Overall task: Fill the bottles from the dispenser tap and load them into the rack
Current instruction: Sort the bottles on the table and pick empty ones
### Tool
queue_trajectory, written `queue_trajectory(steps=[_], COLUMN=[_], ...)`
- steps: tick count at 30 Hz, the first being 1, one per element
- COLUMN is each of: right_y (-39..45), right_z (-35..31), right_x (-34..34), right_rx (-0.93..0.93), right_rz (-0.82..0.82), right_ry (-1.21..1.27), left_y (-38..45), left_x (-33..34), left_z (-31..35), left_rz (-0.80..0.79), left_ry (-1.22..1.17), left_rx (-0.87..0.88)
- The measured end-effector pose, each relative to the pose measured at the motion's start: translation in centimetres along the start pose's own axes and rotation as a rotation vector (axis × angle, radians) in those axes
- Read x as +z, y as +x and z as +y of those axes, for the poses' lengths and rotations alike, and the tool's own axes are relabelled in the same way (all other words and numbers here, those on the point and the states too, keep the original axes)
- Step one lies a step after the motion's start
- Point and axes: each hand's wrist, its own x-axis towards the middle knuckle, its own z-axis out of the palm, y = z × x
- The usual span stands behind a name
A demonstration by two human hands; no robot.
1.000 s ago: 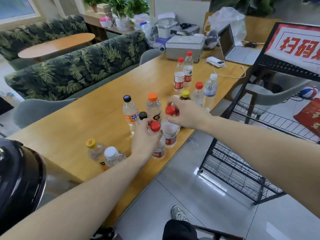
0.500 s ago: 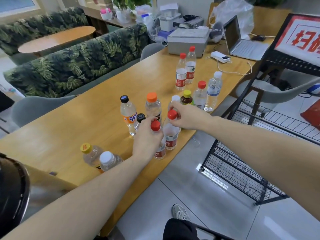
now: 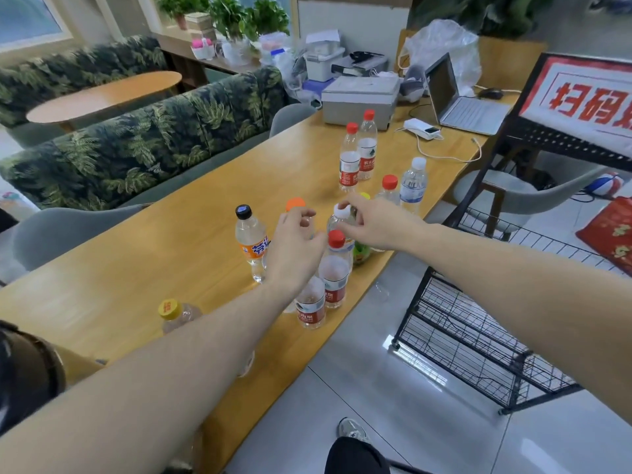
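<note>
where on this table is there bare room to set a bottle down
Bare wood lies left of the black-capped orange-label bottle, toward the grey chair, and between the red-capped pair and the grey box. It is crowded around both hands, left hand and right hand.

capped bottles (image 3: 333, 275) upright on table, black wire rack (image 3: 478, 340) beside

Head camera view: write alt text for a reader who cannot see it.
Two bare arms reach over a wooden table crowded with capped plastic bottles; the right hand pinches the white cap of a clear bottle, the left hand hovers loosely curled beside it. A black wire rack stands on the floor to the right.
</note>
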Motion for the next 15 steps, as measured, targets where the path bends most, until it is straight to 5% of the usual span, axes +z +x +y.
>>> queue_trajectory(steps=[15], right_y=[13.6], right_z=[12.1], right_x=[-7.8], right_rx=[0.173], right_rz=[0.141], right_ry=[0.061], left_y=[21.5], left_x=[7.1], left_z=[6.7], left_rz=[-0.145], left_ry=[0.201], left_rx=[-0.020])
